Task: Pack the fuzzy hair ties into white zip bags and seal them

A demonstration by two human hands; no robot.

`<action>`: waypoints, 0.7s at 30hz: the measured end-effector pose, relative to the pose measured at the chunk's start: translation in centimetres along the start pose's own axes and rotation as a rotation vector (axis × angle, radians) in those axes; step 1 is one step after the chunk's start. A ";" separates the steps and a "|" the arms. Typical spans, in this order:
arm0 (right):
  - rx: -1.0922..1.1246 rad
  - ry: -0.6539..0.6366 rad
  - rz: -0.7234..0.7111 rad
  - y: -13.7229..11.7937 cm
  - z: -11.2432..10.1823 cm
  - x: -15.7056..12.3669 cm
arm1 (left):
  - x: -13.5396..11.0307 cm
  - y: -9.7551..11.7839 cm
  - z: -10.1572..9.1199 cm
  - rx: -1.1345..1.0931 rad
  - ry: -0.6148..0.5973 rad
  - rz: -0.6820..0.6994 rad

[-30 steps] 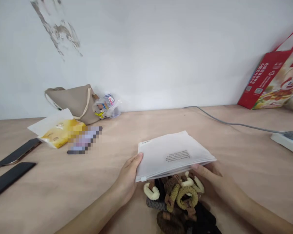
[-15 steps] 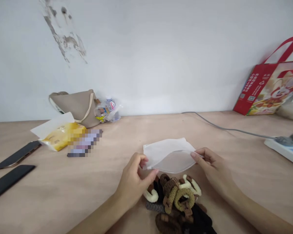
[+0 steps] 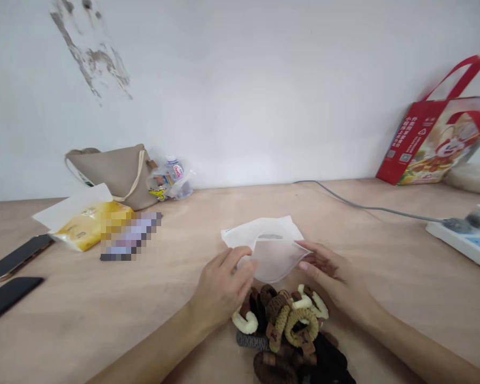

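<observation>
A frosted white zip bag (image 3: 269,246) lies on the wooden table with its mouth pulled open toward me. My left hand (image 3: 224,288) pinches the bag's left edge, and my right hand (image 3: 331,276) pinches its right edge. Just in front of the bag, between my wrists, sits a pile of hair ties (image 3: 290,333) in cream, tan, brown, grey and black.
At the back left stand a beige bag (image 3: 116,173), a small plastic bottle (image 3: 172,175) and a yellow packet (image 3: 84,224). Two dark phones (image 3: 8,274) lie at the far left. A power strip (image 3: 464,234) with a grey cable and a red gift bag (image 3: 436,138) are at the right.
The bag came down from a raised, flat hold to the table, and both hands spread its mouth open. The view shifted slightly.
</observation>
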State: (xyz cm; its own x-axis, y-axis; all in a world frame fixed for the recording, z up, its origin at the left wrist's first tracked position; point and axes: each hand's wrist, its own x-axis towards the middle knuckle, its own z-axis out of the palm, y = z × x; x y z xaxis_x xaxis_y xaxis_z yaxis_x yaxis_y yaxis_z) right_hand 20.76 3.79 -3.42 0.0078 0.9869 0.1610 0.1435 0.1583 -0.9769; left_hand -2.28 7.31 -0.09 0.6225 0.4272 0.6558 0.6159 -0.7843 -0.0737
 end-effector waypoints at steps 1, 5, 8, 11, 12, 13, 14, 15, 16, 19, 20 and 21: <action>0.022 -0.022 0.005 -0.1 0.0 -0.1 | -0.1 -0.2 0.1 0.009 -0.017 0.009; 0.052 0.044 0.022 -0.4 -0.2 -0.8 | -0.7 -0.5 0.2 -0.032 -0.103 -0.068; -0.106 0.149 -0.086 -0.7 -0.9 -1.8 | -1.0 -0.3 0.3 -0.074 -0.095 -0.163; -0.238 -0.004 -0.299 -1.2 -1.7 -3.1 | -1.1 0.0 0.3 -0.105 -0.067 -0.217; -0.251 -0.076 -0.351 -1.5 -1.9 -3.5 | -1.1 0.1 0.3 -0.120 -0.063 -0.234; -0.257 -0.141 -0.384 -1.7 -2.1 -3.9 | -1.1 0.1 0.3 -0.136 -0.061 -0.254; -0.269 -0.200 -0.402 -1.9 -2.3 -4.3 | -1.0 0.2 0.3 -0.151 -0.057 -0.276; -0.295 -0.254 -0.416 -2.1 -2.5 -4.6 | -1.0 0.2 0.2 -0.158 -0.051 -0.299; -0.330 -0.307 -0.437 -2.2 -2.6 -4.7 | -0.9 0.3 0.1 -0.157 -0.044 -0.321; -0.437 -0.415 -0.518 -2.0 -2.7 -4.7 | -0.8 0.3 -0.2 -0.108 -0.032 -0.347; -0.451 -0.426 -0.543 -1.9 -2.6 -4.6 | -0.8 0.3 -0.4 -0.080 -0.034 -0.356; -0.453 -0.424 -0.569 -1.8 -2.5 -4.5 | -0.7 0.3 -0.5 -0.050 -0.039 -0.366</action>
State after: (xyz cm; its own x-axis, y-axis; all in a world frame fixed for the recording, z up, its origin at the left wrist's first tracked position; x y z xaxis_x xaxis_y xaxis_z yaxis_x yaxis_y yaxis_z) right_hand 22.94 -1.01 -1.99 -0.5455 0.7028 0.4567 0.3970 0.6966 -0.5976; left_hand -2.81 6.58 -0.18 0.3842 0.6994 0.6027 0.7774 -0.5972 0.1974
